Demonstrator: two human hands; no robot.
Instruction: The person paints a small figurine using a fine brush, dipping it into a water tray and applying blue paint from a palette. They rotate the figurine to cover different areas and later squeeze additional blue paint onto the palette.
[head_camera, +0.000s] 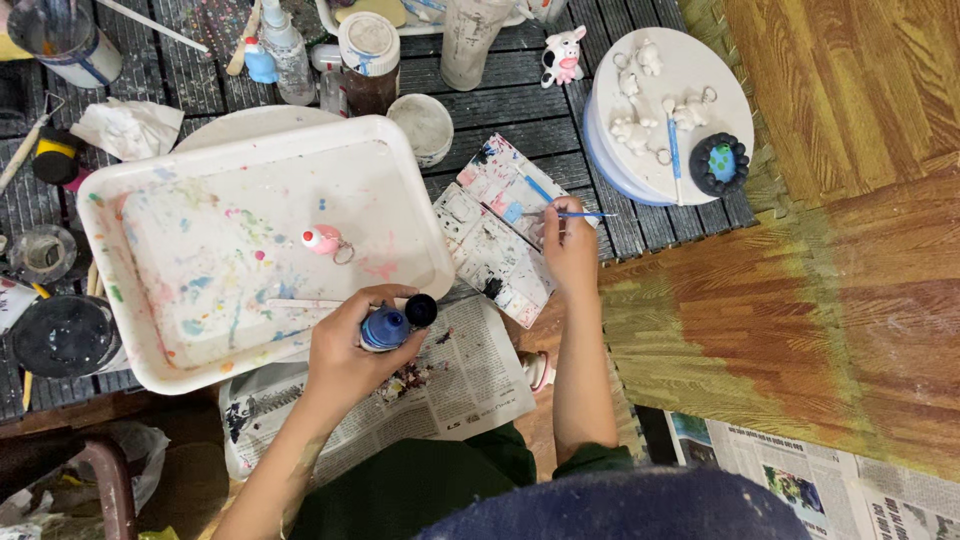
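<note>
My left hand (345, 345) grips a small blue paint bottle (385, 327) with its black cap (421, 309) off at the top, held over the near rim of a paint-splattered white tray (180, 250). My right hand (570, 245) holds a thin blue-handled brush (580, 214) above a stained white palette (495, 240). On the tray lies a small pink figurine (322, 239) with a metal key ring.
A round white lid (690, 70) at the back right carries several unpainted white figurines, a brush and a dark blue-green piece (719, 163). A painted cow figurine (563, 55), jars and bottles (368, 60) stand at the back. Newspaper (450, 385) lies under my arms. Dark containers (65, 335) sit left.
</note>
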